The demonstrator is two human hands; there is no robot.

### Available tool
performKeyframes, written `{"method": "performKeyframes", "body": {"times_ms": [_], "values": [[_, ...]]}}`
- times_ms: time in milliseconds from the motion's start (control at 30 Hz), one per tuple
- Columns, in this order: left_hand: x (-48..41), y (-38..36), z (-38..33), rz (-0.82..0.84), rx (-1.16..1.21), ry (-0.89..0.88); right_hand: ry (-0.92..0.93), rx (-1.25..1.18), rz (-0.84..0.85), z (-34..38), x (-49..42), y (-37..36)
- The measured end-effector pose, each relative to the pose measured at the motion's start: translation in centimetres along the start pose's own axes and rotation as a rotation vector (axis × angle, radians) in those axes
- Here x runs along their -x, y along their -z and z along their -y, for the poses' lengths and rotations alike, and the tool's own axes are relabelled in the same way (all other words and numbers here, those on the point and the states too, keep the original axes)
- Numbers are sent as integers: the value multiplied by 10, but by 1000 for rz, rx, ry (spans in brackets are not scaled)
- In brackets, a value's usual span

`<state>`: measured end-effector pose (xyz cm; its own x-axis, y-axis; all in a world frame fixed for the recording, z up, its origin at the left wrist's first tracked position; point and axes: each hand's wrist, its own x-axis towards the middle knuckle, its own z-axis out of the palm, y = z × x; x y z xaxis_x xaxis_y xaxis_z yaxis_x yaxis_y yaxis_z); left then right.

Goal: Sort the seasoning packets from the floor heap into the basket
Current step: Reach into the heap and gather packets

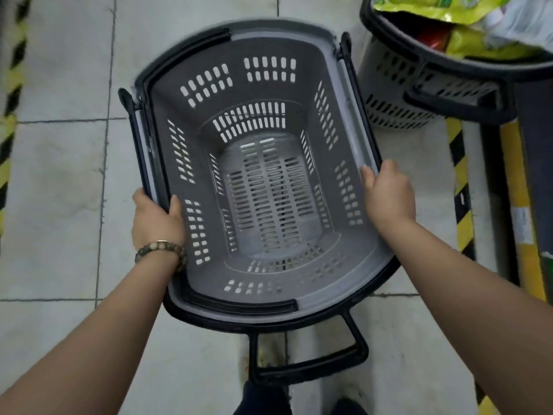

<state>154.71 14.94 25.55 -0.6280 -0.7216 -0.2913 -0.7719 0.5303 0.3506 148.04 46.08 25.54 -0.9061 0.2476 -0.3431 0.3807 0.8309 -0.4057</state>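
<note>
I look down into a grey slotted shopping basket [197, 232] with black rim and handles, held above the tiled floor. Nothing lies inside it. My left hand [157, 218], with a bead bracelet at the wrist, grips its left rim, thumb curled inside. My right hand [387, 191] grips the right rim, fingers wrapped over the edge. A black pull handle [311, 365] sticks out of the basket's near end. No floor heap of packets is in view.
A second grey basket [398, 94] at the top right holds yellow-green bags [466, 40] and white packets. Yellow-black hazard tape [460, 187] runs along the floor on the right beside a dark shelf base, and more runs down the left edge.
</note>
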Motion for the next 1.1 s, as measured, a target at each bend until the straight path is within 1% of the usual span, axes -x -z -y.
{"method": "performKeyframes", "body": {"times_ms": [200, 367, 533, 700, 800, 900, 1000, 1100], "values": [[-89, 5, -58, 16, -26, -72, -40, -33, -62, 58, -63, -2], [-163, 1, -124, 37, -93, -187, -171, -68, -115, 86, -110, -1], [-225, 1, -187, 71, -157, -230, -306, -159, -138, 121, -159, 2], [-274, 1, -235, 136, -178, -288, -506, -241, -210, 144, -190, -2], [-309, -4, -267, 161, -182, -337, -545, -235, -219, 165, -217, 3], [-344, -8, -303, 191, -199, -405, -535, -210, -293, 190, -229, 3], [-377, -4, -327, 233, -223, -424, -554, -209, -338, 223, -234, -1], [-395, -4, -350, 286, -204, -450, -649, -123, -324, 237, -259, 3]]}}
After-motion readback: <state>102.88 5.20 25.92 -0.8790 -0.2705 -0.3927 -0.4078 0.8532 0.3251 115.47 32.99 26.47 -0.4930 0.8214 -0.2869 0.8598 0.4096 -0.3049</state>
